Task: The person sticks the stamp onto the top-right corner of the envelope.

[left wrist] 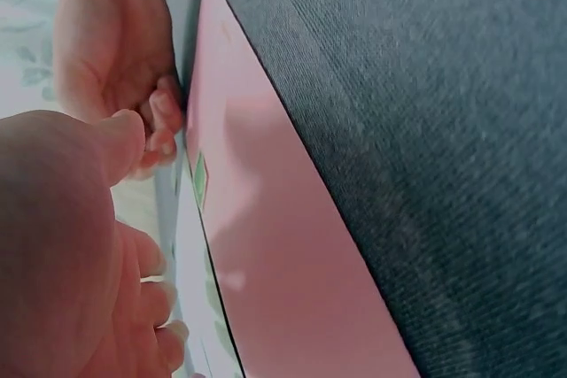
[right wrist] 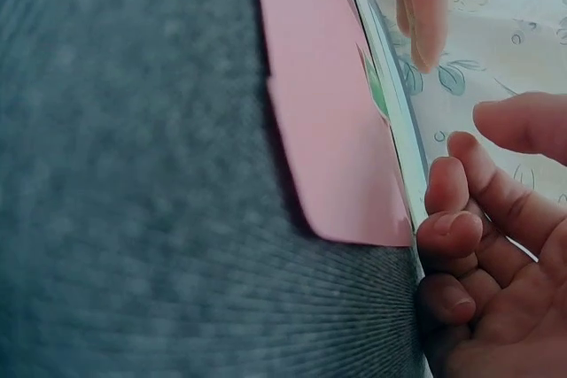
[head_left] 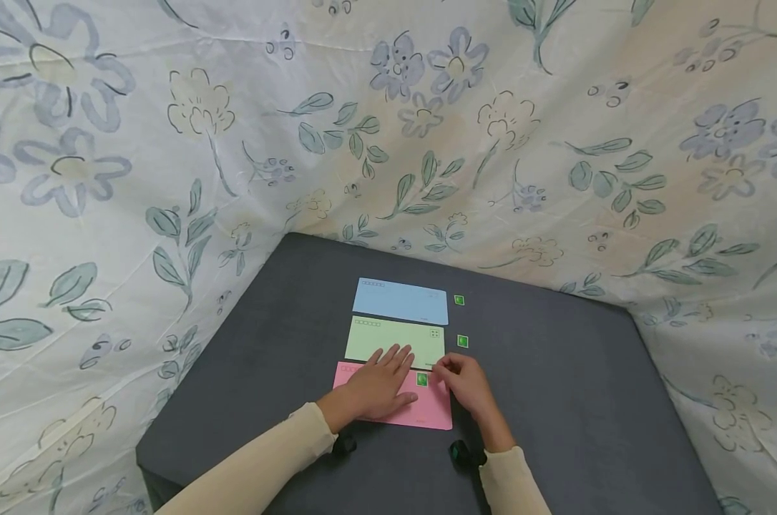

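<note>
Nearest me lies a pink envelope [head_left: 427,415] with a small green stamp [head_left: 422,379] near its upper right corner. My left hand [head_left: 377,386] is spread flat over it with straight fingers, the fingertips reaching across the light green envelope [head_left: 388,336]. At the pink envelope's upper right corner is my right hand [head_left: 467,383]. In the right wrist view its fingers [right wrist: 452,235] are loosely curled, with a gap between thumb and index finger and nothing held. The left hand hides the pink envelope's left and middle part.
Beyond the green envelope lies a blue envelope [head_left: 400,300]. Two loose green stamps, one upper [head_left: 459,300] and one lower [head_left: 462,341], lie right of the blue and green envelopes. All rest on a dark grey cloth-covered table [head_left: 569,379], with floral curtains [head_left: 427,143] around it.
</note>
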The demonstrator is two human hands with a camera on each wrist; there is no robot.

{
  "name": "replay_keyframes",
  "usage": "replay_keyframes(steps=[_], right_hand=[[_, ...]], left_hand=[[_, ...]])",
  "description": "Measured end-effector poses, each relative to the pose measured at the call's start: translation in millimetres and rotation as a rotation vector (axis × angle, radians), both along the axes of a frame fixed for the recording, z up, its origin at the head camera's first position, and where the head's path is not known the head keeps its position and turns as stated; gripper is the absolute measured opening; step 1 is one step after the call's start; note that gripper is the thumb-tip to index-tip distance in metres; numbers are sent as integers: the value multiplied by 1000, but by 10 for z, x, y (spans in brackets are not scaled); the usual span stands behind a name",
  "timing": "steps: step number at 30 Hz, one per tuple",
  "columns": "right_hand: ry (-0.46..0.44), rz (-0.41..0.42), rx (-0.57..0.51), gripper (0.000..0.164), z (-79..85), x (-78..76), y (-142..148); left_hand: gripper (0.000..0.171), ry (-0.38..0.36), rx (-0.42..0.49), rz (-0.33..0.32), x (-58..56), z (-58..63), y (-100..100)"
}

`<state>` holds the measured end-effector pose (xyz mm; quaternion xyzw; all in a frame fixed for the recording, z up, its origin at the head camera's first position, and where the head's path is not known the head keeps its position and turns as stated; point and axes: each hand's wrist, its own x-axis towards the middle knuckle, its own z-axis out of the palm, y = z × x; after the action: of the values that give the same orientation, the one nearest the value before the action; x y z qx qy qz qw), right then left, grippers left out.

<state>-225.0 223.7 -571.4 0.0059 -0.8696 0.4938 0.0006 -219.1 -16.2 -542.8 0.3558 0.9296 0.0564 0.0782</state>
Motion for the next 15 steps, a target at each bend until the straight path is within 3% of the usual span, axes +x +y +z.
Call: replay_keyframes(steps=[15], right_hand=[[-16, -1, -32, 13, -11, 8, 28]], left_hand=[[82, 9, -28, 1, -133, -44, 50]])
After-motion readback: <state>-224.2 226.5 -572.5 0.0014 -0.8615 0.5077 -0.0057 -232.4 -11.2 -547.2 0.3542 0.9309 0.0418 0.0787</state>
